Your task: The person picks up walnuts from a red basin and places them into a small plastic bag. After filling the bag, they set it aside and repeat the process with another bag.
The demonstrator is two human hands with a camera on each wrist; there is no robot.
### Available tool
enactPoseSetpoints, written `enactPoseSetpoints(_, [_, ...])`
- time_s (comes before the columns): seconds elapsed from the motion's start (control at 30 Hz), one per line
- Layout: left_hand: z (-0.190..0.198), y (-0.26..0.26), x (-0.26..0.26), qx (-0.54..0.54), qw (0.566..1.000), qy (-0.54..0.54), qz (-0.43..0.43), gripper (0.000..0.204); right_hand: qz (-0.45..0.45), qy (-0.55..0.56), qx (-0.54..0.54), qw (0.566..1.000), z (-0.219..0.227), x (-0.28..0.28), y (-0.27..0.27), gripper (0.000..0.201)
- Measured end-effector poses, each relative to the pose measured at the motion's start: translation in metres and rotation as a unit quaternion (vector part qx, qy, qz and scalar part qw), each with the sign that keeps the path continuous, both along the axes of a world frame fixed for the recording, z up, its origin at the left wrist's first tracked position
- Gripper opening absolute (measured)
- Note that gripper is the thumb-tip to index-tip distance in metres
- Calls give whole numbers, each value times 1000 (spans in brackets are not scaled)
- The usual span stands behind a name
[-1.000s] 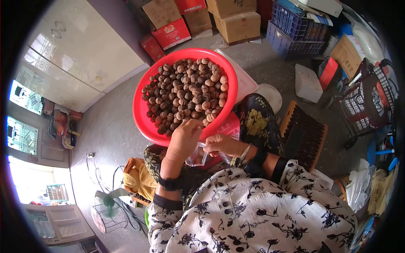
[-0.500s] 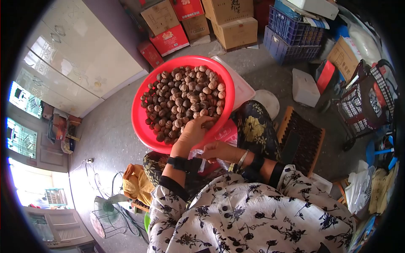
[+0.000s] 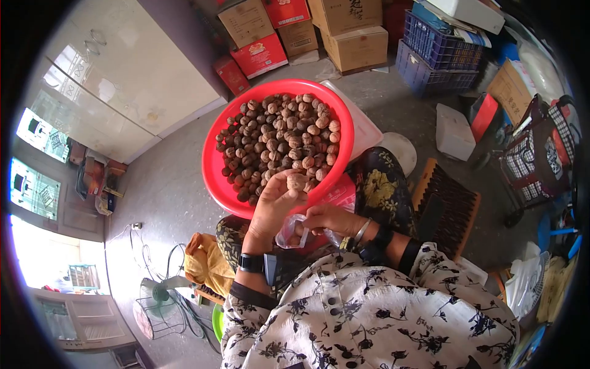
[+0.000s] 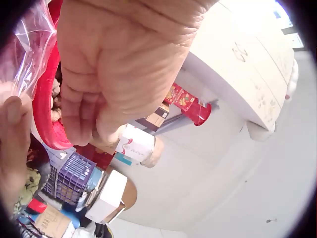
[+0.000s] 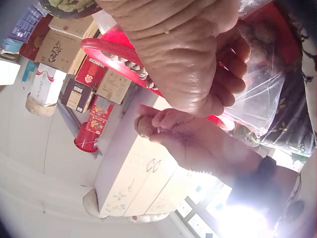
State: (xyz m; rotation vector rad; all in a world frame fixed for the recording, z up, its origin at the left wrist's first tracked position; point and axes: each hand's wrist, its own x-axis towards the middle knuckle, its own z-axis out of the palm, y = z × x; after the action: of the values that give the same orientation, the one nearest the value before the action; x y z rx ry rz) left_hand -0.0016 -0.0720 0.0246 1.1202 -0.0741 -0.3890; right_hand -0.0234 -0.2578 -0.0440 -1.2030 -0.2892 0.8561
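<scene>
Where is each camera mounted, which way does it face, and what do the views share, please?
Head: on the head, facing forward and down at the red basin of walnuts; left hand, right hand, forearms, torso and legs show.
Left wrist: faces along the left palm and fingers towards the boxes and cabinet; right fingers show at the edge.
Right wrist: faces along the right palm; the left hand shows beyond, holding a walnut.
Both wrist views share the basin, clear bag and cabinet.

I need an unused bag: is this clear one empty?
Not empty: walnuts show through the clear bag pinched by the right hand.
</scene>
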Motion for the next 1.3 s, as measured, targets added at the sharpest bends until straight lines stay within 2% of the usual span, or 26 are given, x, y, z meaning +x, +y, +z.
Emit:
enactPoseSetpoints(0.07, [-1,5,-4,21,1000,-17,0,45,3,0,-5,1000,-2,1,0,20])
enactPoseSetpoints(0.13, [8,6,-12,-29,999,-3,-14,47,7,33,3,999,-2,2,-1,20])
enactPoseSetpoints(0.27, [15,8,-22,-60,998,4,-16,50,3,36,25,999,-6,1,0,20])
enactPoseSetpoints(0.33, [13,11,-24,-64,997,4,-30,54,-15,31,35,999,-10,1,1,28])
enactPoseSetpoints(0.57, [10,16,-31,-39,999,11,-15,48,-10,35,24,999,-9,2,0,29])
enactPoseSetpoints(0.67, [13,20,-36,-10,1000,15,-1,43,-3,31,3,1000,-4,0,-1,21])
enactPoseSetpoints(0.73, [14,26,-38,97,995,28,-13,37,-26,30,-3,999,-1,0,0,27])
enactPoseSetpoints(0.77, [15,27,-40,97,995,30,-13,37,-26,31,-4,999,-2,-1,0,27])
enactPoseSetpoints(0.83, [17,27,-45,246,969,-17,-28,33,-25,35,12,999,-7,-1,0,25])
enactPoseSetpoints(0.97, [6,31,-52,311,947,-41,-72,36,-16,28,32,999,-9,1,-1,23])
enactPoseSetpoints(1.03, [22,23,-57,543,826,-128,-77,38,-12,29,41,999,-6,0,-1,22])
enactPoseSetpoints(1.17, [12,24,-62,549,820,-142,-78,34,-12,24,37,999,-7,1,-2,22])
enactPoseSetpoints(1.3, [11,22,-66,571,803,-152,-81,40,-12,23,29,999,-6,1,-2,22])
